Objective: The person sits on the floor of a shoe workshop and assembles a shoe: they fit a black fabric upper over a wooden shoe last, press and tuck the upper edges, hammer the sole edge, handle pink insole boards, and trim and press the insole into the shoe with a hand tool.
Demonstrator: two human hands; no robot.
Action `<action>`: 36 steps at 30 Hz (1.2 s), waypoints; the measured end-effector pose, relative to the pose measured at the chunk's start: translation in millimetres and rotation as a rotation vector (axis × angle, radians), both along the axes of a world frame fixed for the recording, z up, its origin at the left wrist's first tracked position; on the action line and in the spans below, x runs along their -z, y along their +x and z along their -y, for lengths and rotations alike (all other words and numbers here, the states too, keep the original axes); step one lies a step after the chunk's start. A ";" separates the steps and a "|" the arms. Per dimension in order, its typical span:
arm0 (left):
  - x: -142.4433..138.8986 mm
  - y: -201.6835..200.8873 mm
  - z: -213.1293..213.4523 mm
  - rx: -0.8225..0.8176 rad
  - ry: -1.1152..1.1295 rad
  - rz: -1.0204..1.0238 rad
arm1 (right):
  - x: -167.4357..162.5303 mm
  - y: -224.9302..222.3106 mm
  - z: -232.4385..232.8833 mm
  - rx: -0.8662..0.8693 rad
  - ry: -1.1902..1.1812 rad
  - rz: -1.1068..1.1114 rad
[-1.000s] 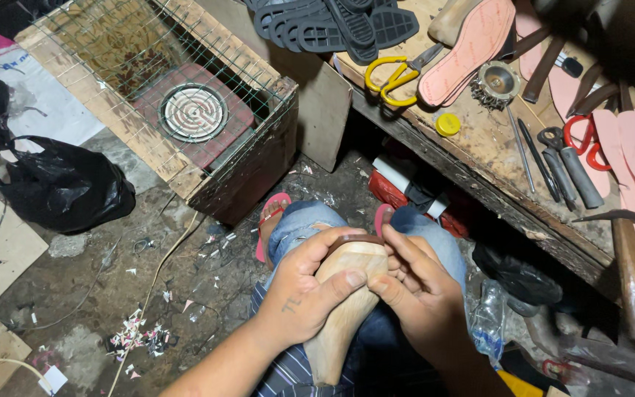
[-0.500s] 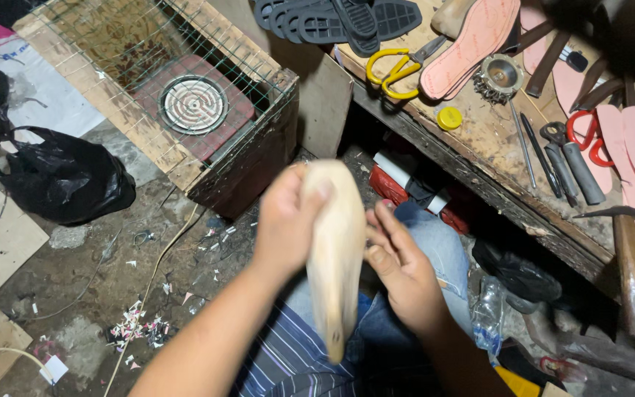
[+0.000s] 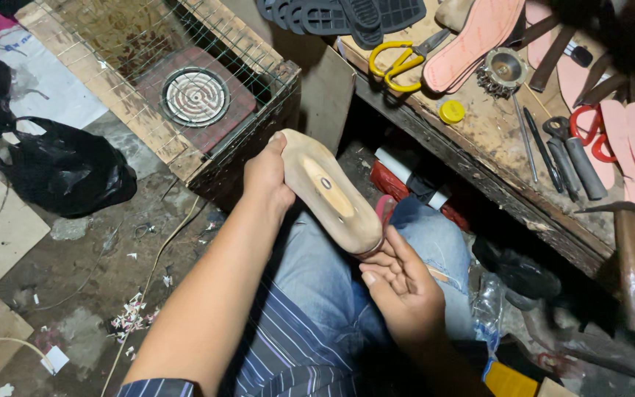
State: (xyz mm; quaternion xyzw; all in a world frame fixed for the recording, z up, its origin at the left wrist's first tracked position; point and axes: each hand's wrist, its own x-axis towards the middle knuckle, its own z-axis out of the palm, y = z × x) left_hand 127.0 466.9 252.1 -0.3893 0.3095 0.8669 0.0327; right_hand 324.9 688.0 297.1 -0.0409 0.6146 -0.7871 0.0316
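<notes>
A pale wooden shoe last point(image 3: 330, 192) with its flat sole side up is held over my lap. My left hand point(image 3: 267, 176) grips its far end, thumb on the tip. My right hand point(image 3: 400, 285) cups the near end from below, palm up, fingers curled under the heel. My jeans-clad knees point(image 3: 347, 272) are under it.
A wire-mesh wooden box point(image 3: 148, 66) with a round coil heater point(image 3: 195, 97) stands at the far left. The workbench point(image 3: 479, 140) on the right carries yellow scissors point(image 3: 398, 62), pink insoles point(image 3: 472, 37), black soles, a yellow cap and tools. A black bag point(image 3: 67, 173) lies on the littered floor.
The last was pressed low between both hands on my lap; it has been lifted and turned sole up, my left hand moving to its far end and my right to the near end.
</notes>
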 end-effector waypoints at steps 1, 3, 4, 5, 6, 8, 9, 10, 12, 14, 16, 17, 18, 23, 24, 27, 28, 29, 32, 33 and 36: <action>9.5 1.9 -0.6 0.016 0.031 0.021 | 0.7 -0.3 1.3 0.009 -0.023 -0.005; 27.3 5.2 -1.4 0.044 0.091 0.062 | 0.3 -0.8 3.5 -0.004 0.015 -0.090; 35.1 8.0 -1.7 0.047 0.114 0.046 | -1.0 -0.4 4.7 -0.012 0.035 -0.132; 41.4 10.6 -2.1 0.049 0.138 0.029 | -3.1 0.1 5.5 0.002 0.095 -0.135; 45.3 12.2 -2.2 0.051 0.161 0.010 | -5.7 0.7 6.6 0.015 0.154 -0.141; 47.2 16.5 -1.7 0.048 0.125 0.077 | -12.5 2.3 8.4 0.061 0.328 -0.170; 44.7 18.2 -0.9 0.046 0.106 0.109 | -16.3 3.0 9.1 0.094 0.443 -0.194; 40.3 21.0 -0.7 0.015 0.078 0.096 | -20.4 4.4 8.6 0.127 0.558 -0.215; 25.7 26.4 -0.2 -0.048 0.026 0.069 | -28.1 6.2 5.3 0.097 0.594 -0.264; 4.2 29.5 1.7 -0.021 0.024 -0.083 | -33.7 4.6 -0.2 0.066 0.621 -0.297; -21.2 33.0 4.1 0.028 -0.035 -0.259 | -37.7 1.0 -6.9 0.034 0.641 -0.305; -34.7 35.6 5.7 0.062 -0.094 -0.360 | -39.1 -2.3 -9.5 0.040 0.624 -0.275; -48.0 39.5 6.0 0.097 -0.151 -0.458 | -40.8 -5.5 -11.6 0.045 0.608 -0.243; -109.9 71.7 2.0 0.365 -0.399 -0.812 | -62.9 -19.0 -13.7 0.078 0.521 -0.192; -119.6 78.7 0.1 0.428 -0.485 -0.855 | -70.7 -21.9 -13.2 0.090 0.470 -0.194; -138.4 101.7 -9.8 0.569 -0.629 -0.921 | -98.8 -28.4 -13.6 0.103 0.421 -0.261; -141.4 109.2 -14.2 0.613 -0.636 -0.941 | -108.2 -31.0 -14.8 0.103 0.422 -0.295; -143.1 116.2 -19.0 0.656 -0.642 -0.962 | -116.8 -35.6 -16.8 0.084 0.489 -0.350; -141.6 132.4 -30.2 0.758 -0.661 -1.016 | -135.8 -48.5 -23.6 -0.017 0.643 -0.423; -139.7 134.0 -33.5 0.788 -0.667 -1.036 | -139.8 -51.9 -26.2 -0.077 0.661 -0.391; -134.3 137.2 -39.9 0.823 -0.345 -0.910 | -144.5 -58.1 -33.6 -0.183 0.733 -0.394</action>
